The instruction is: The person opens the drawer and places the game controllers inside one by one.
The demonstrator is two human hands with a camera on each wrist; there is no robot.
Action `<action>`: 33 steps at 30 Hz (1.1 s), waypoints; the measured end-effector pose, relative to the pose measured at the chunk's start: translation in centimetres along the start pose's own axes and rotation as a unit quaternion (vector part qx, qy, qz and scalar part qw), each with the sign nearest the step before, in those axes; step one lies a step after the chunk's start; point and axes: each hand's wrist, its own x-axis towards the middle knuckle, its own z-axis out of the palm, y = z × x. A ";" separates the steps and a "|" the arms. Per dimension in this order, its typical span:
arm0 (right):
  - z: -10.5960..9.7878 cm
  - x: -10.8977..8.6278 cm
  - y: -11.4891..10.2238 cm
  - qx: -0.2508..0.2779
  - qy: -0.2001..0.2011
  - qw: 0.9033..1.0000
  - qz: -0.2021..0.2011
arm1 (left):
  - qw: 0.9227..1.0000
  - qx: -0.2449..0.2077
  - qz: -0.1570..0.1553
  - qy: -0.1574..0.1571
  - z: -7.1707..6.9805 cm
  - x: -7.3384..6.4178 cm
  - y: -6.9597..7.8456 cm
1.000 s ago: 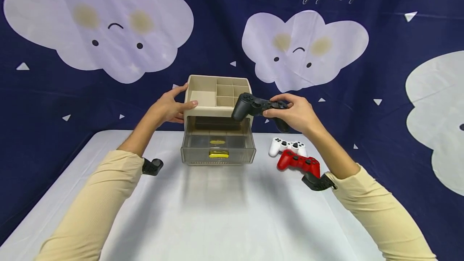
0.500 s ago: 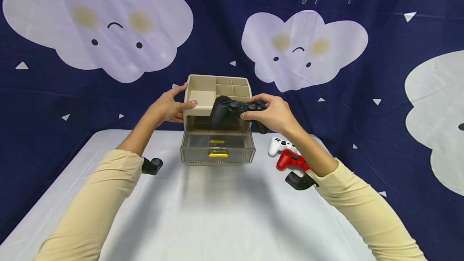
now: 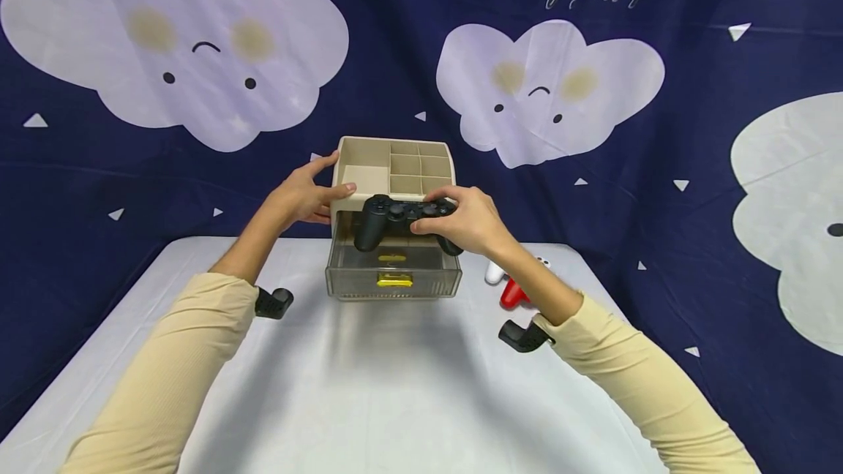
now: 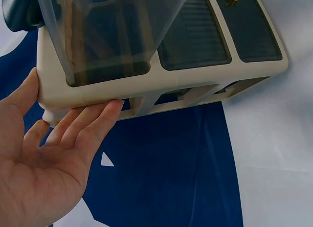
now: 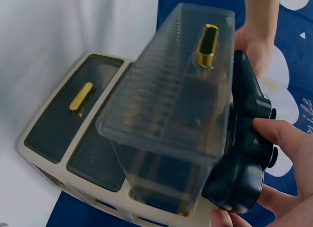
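Note:
A cream desktop drawer organizer (image 3: pixel 369 180), with a divided top tray, stands at the back of the table. Its clear top drawer (image 3: pixel 356 283) with a gold handle is pulled out. My left hand (image 3: pixel 301 196) rests against the organizer's left side, thumb over the top front edge; in the left wrist view its fairly straight fingers (image 4: pixel 100 122) touch the side wall. My right hand (image 3: pixel 473 222) pinches a black game controller (image 3: pixel 372 225) by its right half, above the open drawer. In the right wrist view the controller (image 5: pixel 237 183) is beside the drawer's open top.
A white controller (image 3: pixel 495 273) and a red controller (image 3: pixel 514 295) lie on the white table (image 3: pixel 369 401) to the right, partly hidden by my right forearm. Behind hangs a dark blue cloth (image 3: pixel 388 42) printed with clouds. Below the pulled-out drawer, the other drawers (image 5: pixel 73 109) are closed.
My right hand has carried the black controller left and lower, from the organizer's right front corner to over the open drawer. My left hand stays in place on the organizer.

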 end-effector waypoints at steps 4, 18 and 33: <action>0.6 0.0 -0.3 -0.002 -0.001 1.000 -0.004 | 1.000 0.001 0.002 0.000 0.0 -0.1 0.1; 2.7 -0.3 -0.7 -0.039 0.011 0.998 -0.044 | 1.000 0.010 0.006 0.004 0.1 -0.2 0.0; 4.3 -0.7 -0.3 -0.107 0.024 0.991 -0.071 | 1.000 0.002 0.007 0.000 0.1 -0.4 0.1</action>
